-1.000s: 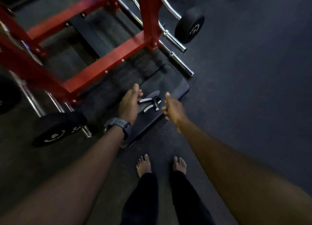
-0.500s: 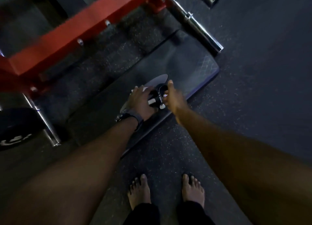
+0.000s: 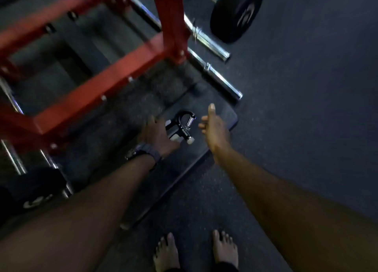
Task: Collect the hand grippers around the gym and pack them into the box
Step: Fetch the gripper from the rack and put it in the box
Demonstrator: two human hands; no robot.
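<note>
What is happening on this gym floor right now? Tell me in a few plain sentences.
A barefoot person bends over a dark floor mat beside a red rack. Their left hand grips a black hand gripper, with its spring end pointing away. The right hand hangs open next to it, touching nothing. No box is in view, so packing is not yet done.

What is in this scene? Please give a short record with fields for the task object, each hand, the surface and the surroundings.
task object: black hand gripper, spring visible
left hand: left hand holds the gripper's handle; watch on the wrist
right hand: right hand open beside the gripper, not touching it
surface: dark floor pad
surroundings: red rack, barbell, weight plate
box: not in view
</note>
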